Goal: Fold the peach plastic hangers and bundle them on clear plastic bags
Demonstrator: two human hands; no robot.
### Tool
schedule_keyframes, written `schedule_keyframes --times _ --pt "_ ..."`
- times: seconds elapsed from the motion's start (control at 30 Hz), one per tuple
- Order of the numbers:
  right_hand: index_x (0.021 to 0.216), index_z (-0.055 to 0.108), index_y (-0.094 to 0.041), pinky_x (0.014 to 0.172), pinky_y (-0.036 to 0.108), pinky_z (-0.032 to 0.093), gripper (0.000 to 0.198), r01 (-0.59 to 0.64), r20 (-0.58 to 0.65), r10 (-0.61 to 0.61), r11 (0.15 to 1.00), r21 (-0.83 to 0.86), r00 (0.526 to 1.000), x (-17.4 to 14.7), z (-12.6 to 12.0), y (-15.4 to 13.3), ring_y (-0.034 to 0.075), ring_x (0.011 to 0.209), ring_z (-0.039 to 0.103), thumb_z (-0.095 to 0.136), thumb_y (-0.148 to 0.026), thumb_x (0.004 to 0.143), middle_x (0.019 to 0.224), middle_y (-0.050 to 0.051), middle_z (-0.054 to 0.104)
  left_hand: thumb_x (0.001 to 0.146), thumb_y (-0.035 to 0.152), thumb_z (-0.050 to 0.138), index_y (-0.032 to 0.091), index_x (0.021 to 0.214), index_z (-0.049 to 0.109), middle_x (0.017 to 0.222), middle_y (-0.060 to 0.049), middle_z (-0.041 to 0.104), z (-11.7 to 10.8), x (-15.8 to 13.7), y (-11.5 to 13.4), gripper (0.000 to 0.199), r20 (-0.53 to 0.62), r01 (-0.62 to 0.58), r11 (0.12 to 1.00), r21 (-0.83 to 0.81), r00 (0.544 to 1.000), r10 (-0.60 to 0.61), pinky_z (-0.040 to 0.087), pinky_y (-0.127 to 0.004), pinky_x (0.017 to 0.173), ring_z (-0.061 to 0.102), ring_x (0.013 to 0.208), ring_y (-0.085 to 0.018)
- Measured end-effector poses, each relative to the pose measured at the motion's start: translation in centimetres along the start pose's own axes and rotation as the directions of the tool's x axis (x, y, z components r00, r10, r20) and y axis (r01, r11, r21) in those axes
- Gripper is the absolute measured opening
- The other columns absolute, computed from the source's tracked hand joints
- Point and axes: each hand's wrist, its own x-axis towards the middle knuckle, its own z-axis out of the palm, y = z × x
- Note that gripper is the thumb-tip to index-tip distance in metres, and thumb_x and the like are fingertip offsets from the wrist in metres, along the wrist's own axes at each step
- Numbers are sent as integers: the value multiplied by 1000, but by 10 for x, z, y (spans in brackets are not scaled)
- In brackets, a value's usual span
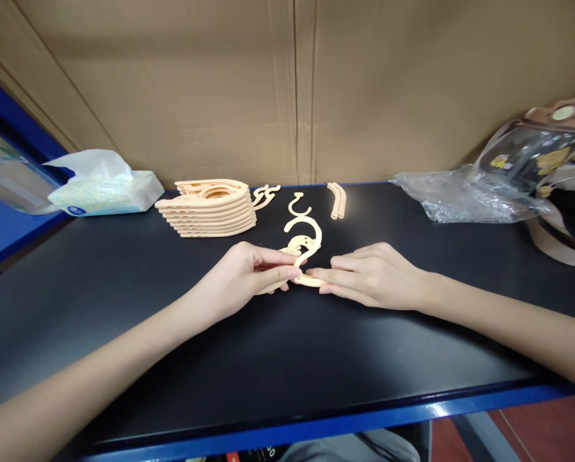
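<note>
Between my hands, just above the black tabletop, is a cream plastic clothes hanger [317, 226] with its hook standing up. My left hand [242, 277] pinches it at the base of the hook, thumb on the near side. The fingers of my right hand [371, 277] close on the hanger's right end. Part of its body is hidden behind my left fingers. Beyond it lie a loose cream hook [297, 208] and two short curved cream strips [336, 202]. Several stacked cream hanger pieces [208, 218] lie to the left, with a few more hooks [264, 195] beside them.
A tissue pack [109, 192] stands at the back left. At the back right are a crumpled clear plastic bag [484, 196] and a transparent bag with a strap [532, 154]. Cardboard [210, 90] rises behind the table; a blue edge [316, 427] borders its front.
</note>
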Motion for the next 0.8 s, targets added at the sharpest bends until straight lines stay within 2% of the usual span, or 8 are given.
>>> schedule_keyframes --times 0.1,0.27,0.4,0.6,0.8 --pt "117 68 -21 47 24 25 38 -65 39 63 996 62 997 0 -1 -1 7 52 52 37 -37 102 66 -1 63 87 36 60 15 90 75 90 -4 73 1 -1 2 26 23 -40 997 61 999 39 50 -20 61 61 64 -11" --pt "116 69 -23 46 24 21 38 -131 75 123 985 108 990 0 -1 -2 6 51 49 38 -38 101 64 -2 60 93 39 50 17 103 72 84 -2 72 0 -1 4 32 58 -98 983 156 994 90 46 -19 58 59 62 -11" --pt "110 72 -23 47 23 21 37 -174 89 161 971 161 983 0 -1 -3 6 51 49 39 -39 100 62 -2 60 94 40 48 17 100 71 83 -2 70 0 -1 4 33 74 -110 974 197 993 97 46 -19 59 58 61 -10" --pt "105 73 -23 47 24 22 37 -207 82 194 957 204 978 1 0 -3 6 50 49 41 -40 100 60 -3 60 93 41 47 17 109 69 76 -1 68 1 -2 4 36 47 -113 965 235 993 105 44 -19 55 55 57 -11" --pt "106 74 -24 47 24 21 36 -213 71 202 949 232 977 2 0 -3 6 49 49 42 -41 99 60 -3 61 94 41 45 16 96 70 73 -1 67 3 -2 3 35 49 -132 952 277 991 124 43 -19 54 54 53 -10"
